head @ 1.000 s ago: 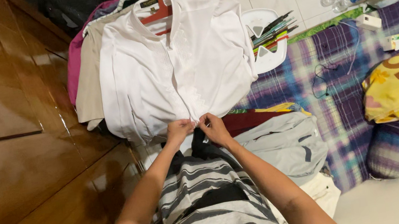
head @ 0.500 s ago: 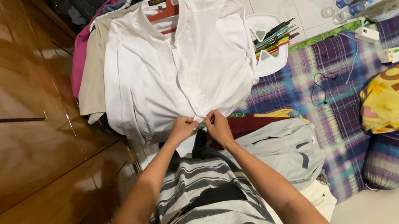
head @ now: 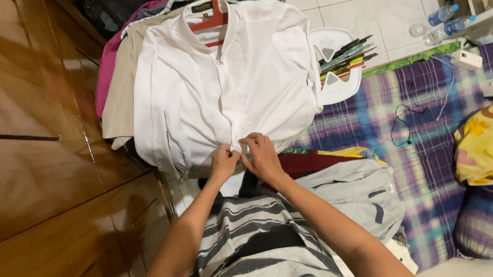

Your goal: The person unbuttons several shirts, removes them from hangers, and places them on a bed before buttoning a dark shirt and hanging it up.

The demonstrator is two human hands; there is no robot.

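— Where are our fingers?

— Our left hand [head: 224,162] and right hand [head: 260,154] meet at the bottom of the front placket of the white long-sleeved cotton shirt [head: 224,82], fingers pinched narrow on the cloth, almost touching each other.

— Which step is this?

— We judge it the lowest button; fastening it would call for holding both edges aligned.

— How does the shirt lie?

— It hangs on a red plastic hanger [head: 213,0] before the brown wooden wardrobe [head: 13,162], collar away from us, hem toward us, long axis along the placket.
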